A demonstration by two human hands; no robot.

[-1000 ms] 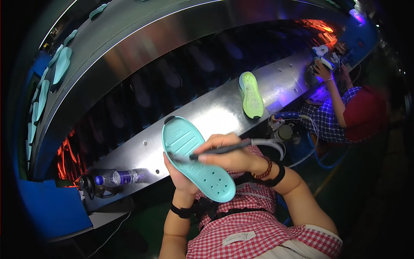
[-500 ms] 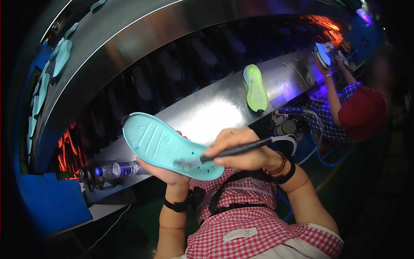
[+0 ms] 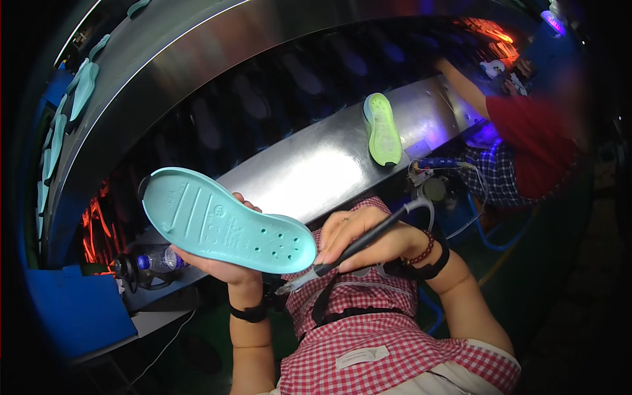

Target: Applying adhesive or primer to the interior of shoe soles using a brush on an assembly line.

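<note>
A light turquoise shoe sole (image 3: 227, 224) lies tilted across my left hand (image 3: 217, 263), its inner face up, showing ribs and several small holes. My left fingers curl round its long edges from beneath, so the palm is hidden. My right hand (image 3: 368, 240) pinches a black-handled brush (image 3: 364, 245) with a thin hose at its back end. The brush's pale tip (image 3: 296, 283) points down and left, just below the sole's toe end and over my apron. Beyond, a yellow-green sole (image 3: 383, 131) rests on the metal ledge (image 3: 289, 191).
Dark sole shapes (image 3: 250, 95) line the machine behind the ledge. Turquoise soles (image 3: 82, 89) stand on the left belt. Red glowing heaters (image 3: 95, 230) and a plastic bottle (image 3: 161, 259) sit at left. A co-worker (image 3: 533, 138) reaches over the ledge at right.
The sole and my left hand have shifted left. My right hand has drawn the brush off the sole to below its edge. The co-worker has reached an arm toward the machine.
</note>
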